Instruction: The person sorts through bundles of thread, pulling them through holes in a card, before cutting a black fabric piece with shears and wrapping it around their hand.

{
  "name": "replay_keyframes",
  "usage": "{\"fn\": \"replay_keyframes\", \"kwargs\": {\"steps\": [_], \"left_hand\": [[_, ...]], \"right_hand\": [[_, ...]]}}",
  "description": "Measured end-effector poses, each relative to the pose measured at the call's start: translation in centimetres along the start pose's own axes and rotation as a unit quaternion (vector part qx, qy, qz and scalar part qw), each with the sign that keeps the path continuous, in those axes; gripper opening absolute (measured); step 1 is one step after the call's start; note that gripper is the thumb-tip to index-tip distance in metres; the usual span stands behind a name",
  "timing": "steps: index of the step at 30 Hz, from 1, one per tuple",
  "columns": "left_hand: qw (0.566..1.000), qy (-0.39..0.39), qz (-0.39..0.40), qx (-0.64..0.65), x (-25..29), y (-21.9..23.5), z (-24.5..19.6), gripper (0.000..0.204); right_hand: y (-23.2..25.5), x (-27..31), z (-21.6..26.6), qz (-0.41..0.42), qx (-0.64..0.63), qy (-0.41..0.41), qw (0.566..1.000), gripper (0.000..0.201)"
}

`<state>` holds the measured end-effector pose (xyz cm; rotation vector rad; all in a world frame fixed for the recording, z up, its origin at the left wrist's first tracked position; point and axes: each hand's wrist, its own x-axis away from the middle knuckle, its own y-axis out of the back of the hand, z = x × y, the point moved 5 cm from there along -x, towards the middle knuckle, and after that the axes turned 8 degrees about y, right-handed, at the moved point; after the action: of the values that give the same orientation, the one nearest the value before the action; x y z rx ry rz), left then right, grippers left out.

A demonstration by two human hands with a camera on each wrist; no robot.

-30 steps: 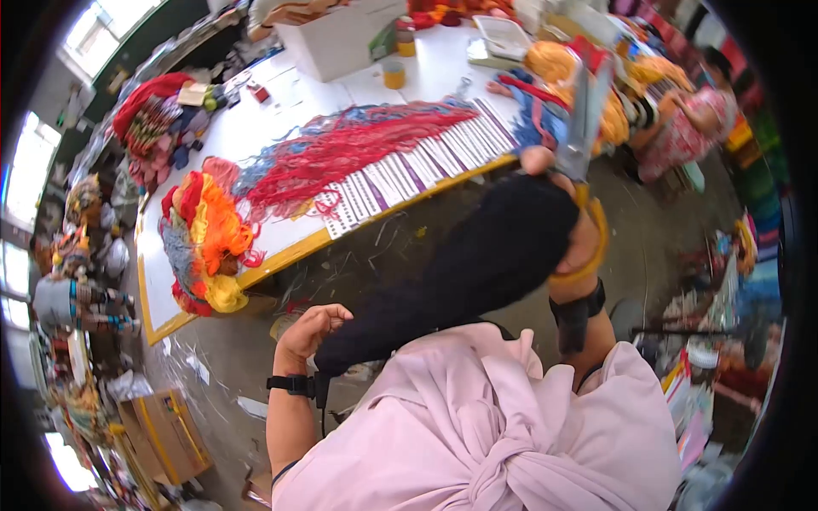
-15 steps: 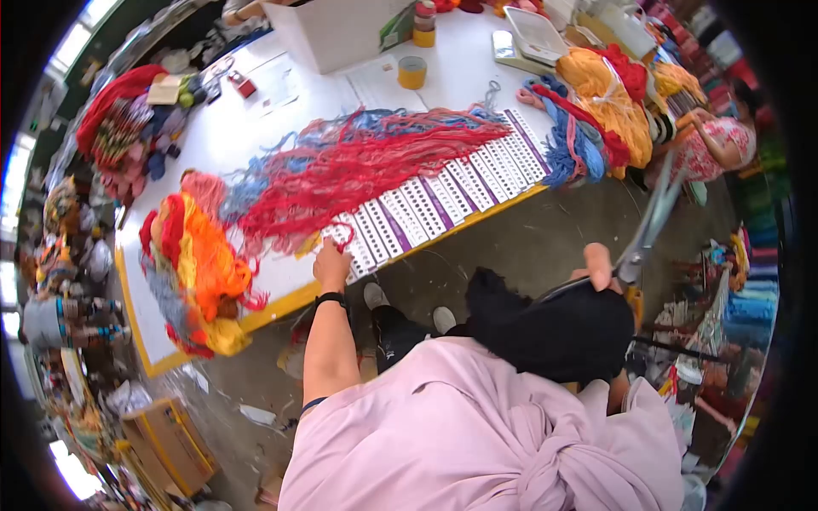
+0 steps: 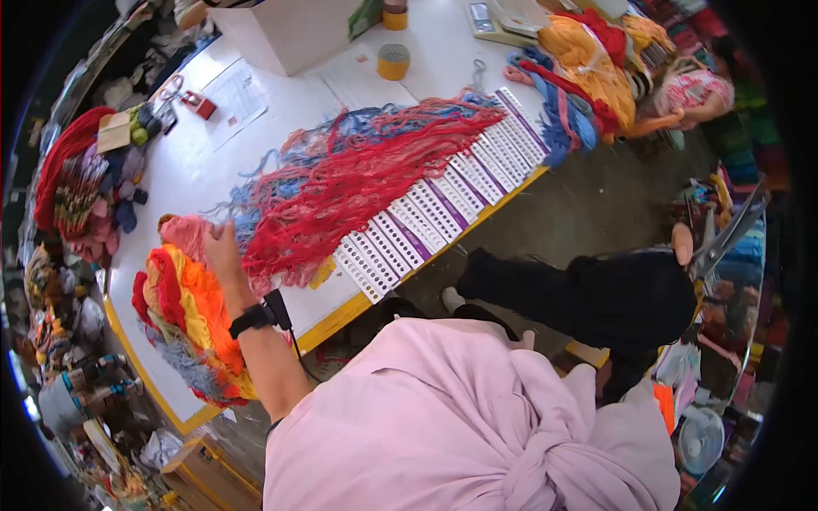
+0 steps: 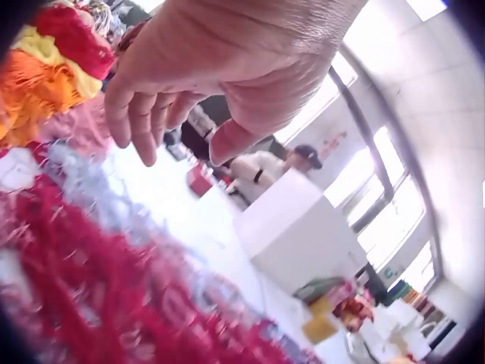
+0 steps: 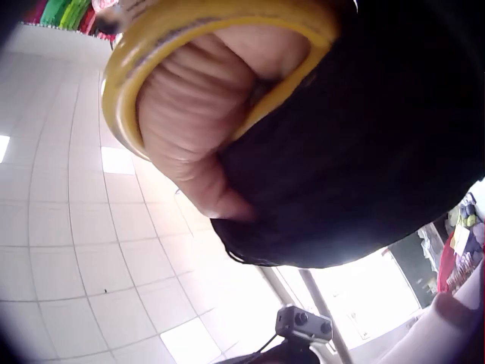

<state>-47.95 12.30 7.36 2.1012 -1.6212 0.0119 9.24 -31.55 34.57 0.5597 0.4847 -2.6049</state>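
Observation:
My left hand [image 3: 223,255] is over the table beside the pink yarn [image 3: 185,236] and the orange and yellow skeins [image 3: 204,298]; in the left wrist view its fingers [image 4: 144,125] hang relaxed, holding nothing. A black yarn bundle [image 3: 613,298] hangs from my right hand [image 3: 682,244], at the right of my body. The scissors [image 3: 733,234] are with that hand too, blades pointing away; in the right wrist view their yellow handle [image 5: 121,91] loops round my fingers [image 5: 189,114], which curl into the black bundle [image 5: 356,152]. Red and blue strands [image 3: 358,170] lie spread over punched cards [image 3: 417,217].
On the white table [image 3: 183,162] stand a white box [image 3: 273,38], a tape roll [image 3: 393,62] and a scale [image 3: 494,24]. Dark yarn piles [image 3: 94,179] lie at the left, orange skeins [image 3: 596,77] at the right. A person [image 3: 699,92] sits beyond the right end.
My left hand has moved from the black bundle to the table edge, then left to the pink yarn. My right hand has carried the bundle and scissors right and down.

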Motion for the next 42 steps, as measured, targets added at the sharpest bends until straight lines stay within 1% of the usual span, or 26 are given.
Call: {"fn": "replay_keyframes", "kwargs": {"steps": [2,3,4,6,7,9,11,13,16,19,22,24,25,27,28,29,30,31,32,34,36,37,39,40,41,42], "left_hand": [[0.973,-0.066,0.159,0.153,8.8,-3.8,-10.2,0.062],[0.942,-0.108,0.267,0.170,12.4,-5.9,-13.6,0.070],[0.898,-0.152,0.368,0.188,15.6,-7.8,-16.3,0.079],[0.749,-0.222,0.574,0.245,21.6,-10.7,-20.5,0.092],[0.695,-0.266,0.631,0.221,23.8,-12.2,-22.1,0.102],[0.627,-0.310,0.696,0.166,27.1,-13.4,-23.6,0.116],[0.608,-0.305,0.722,0.125,28.4,-13.1,-24.0,0.120],[0.644,-0.279,0.701,0.124,27.6,-11.9,-23.5,0.118],[0.705,-0.305,0.622,0.150,26.8,-9.8,-24.1,0.112],[0.761,-0.297,0.531,0.224,26.2,-8.3,-24.5,0.101],[0.762,-0.149,0.601,0.189,24.8,-7.0,-24.3,0.095],[0.736,-0.144,0.648,0.135,22.6,-5.8,-23.7,0.072],[0.728,-0.133,0.665,0.102,21.7,-4.9,-23.2,0.066],[0.775,-0.113,0.622,-0.014,19.5,-2.7,-21.8,0.047],[0.827,-0.147,0.537,-0.078,18.2,-1.9,-21.0,0.041],[0.870,-0.203,0.432,-0.125,16.8,-1.2,-20.3,0.038],[0.896,-0.253,0.321,-0.174,15.4,-0.3,-19.6,0.034],[0.909,-0.228,0.294,-0.190,14.2,0.3,-18.4,0.033],[0.918,-0.204,0.269,-0.207,13.3,1.2,-17.5,0.032],[0.924,-0.200,0.247,-0.214,12.7,2.4,-16.8,0.032],[0.934,-0.190,0.215,-0.214,11.9,3.2,-15.2,0.032],[0.941,-0.152,0.192,-0.236,11.5,3.9,-14.4,0.031],[0.935,-0.262,-0.013,-0.238,10.7,6.1,-12.1,0.031],[0.912,-0.315,-0.116,-0.237,11.0,6.6,-9.9,0.031],[0.868,-0.256,-0.287,-0.313,11.7,7.2,-6.2,0.028],[0.946,-0.072,-0.227,-0.221,11.6,6.6,0.6,0.024]], "right_hand": [[-2.7,-1.7,1.3,0.034,0.001,0.026,0.999,0.040],[-4.2,-2.7,2.0,0.054,-0.001,0.042,0.998,0.040],[-6.0,-3.6,2.8,0.078,-0.006,0.059,0.995,0.040],[-9.9,-5.0,4.2,0.130,-0.022,0.089,0.987,0.039],[-11.9,-5.5,4.8,0.157,-0.030,0.101,0.982,0.039],[-16.1,-6.0,6.2,0.209,-0.049,0.125,0.969,0.038],[-20.5,-6.1,7.6,0.267,-0.068,0.147,0.950,0.038],[-24.3,-5.6,9.1,0.319,-0.078,0.168,0.929,0.037],[-29.2,-4.6,10.5,0.397,-0.093,0.181,0.895,0.037],[-33.8,-3.7,10.7,0.483,-0.111,0.169,0.852,0.036],[-37.5,-2.4,9.3,0.558,-0.125,0.137,0.809,0.035],[-39.2,-2.3,7.3,0.603,-0.120,0.096,0.783,0.035],[-39.6,-2.5,6.0,0.644,-0.048,0.053,0.762,0.035],[-40.3,-2.5,1.7,0.665,-0.026,0.049,0.745,0.037],[-40.6,-2.0,-1.4,0.677,-0.015,0.047,0.734,0.039],[-40.6,-1.3,-5.2,0.689,-0.026,-0.036,0.723,0.041],[-40.5,-0.1,-9.0,0.698,-0.035,-0.120,0.705,0.043],[-40.5,1.3,-11.9,0.701,-0.051,-0.150,0.695,0.044],[-40.5,2.4,-14.5,0.702,-0.066,-0.179,0.686,0.045],[-40.2,5.0,-18.8,0.711,-0.104,-0.268,0.642,0.046],[-40.1,6.5,-20.8,0.723,-0.077,-0.230,0.647,0.045],[-40.1,7.6,-20.7,0.724,-0.073,-0.216,0.651,0.044],[-40.1,9.9,-20.0,0.718,-0.086,-0.201,0.661,0.043],[-39.7,11.4,-20.1,0.702,-0.096,-0.247,0.661,0.045],[-39.4,13.3,-20.4,0.701,-0.070,-0.181,0.687,0.046],[-39.4,15.3,-20.3,0.692,-0.042,-0.112,0.712,0.047]]}}
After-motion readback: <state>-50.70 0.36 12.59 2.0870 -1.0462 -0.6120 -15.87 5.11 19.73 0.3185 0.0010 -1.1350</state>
